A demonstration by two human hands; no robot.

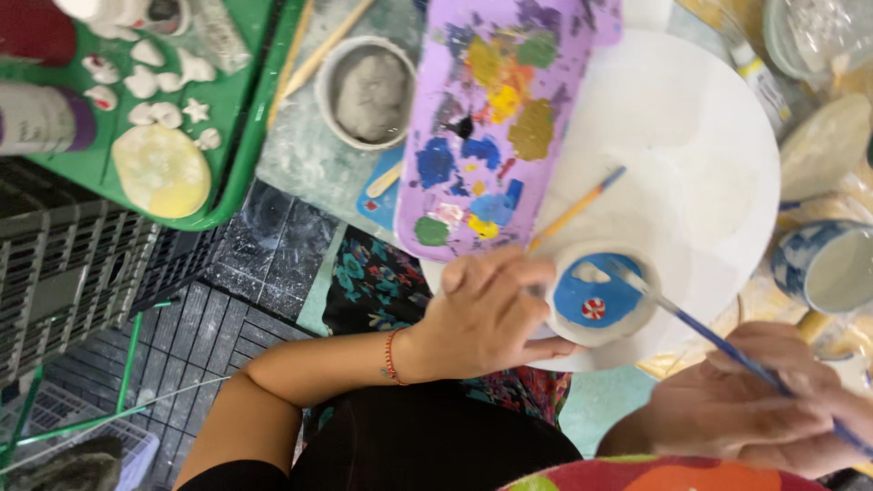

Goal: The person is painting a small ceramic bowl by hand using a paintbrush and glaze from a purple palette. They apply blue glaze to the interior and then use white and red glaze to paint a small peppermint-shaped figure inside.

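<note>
A small white clay bowl (600,305) with a blue-painted inside and a red-and-white dot sits on a round white board (691,164). My left hand (486,314) grips the bowl's left rim and also holds an orange-handled brush (575,209) that sticks up over the board. My right hand (764,409), at the lower right, holds a blue-handled paintbrush (718,344) whose tip reaches into the bowl.
A purple palette (491,118) with several paint blobs lies left of the board. Behind it stands a bowl of grey clay (368,91). A green tray (241,145) with small white clay pieces is at the upper left. A blue-and-white cup (823,264) stands at the right.
</note>
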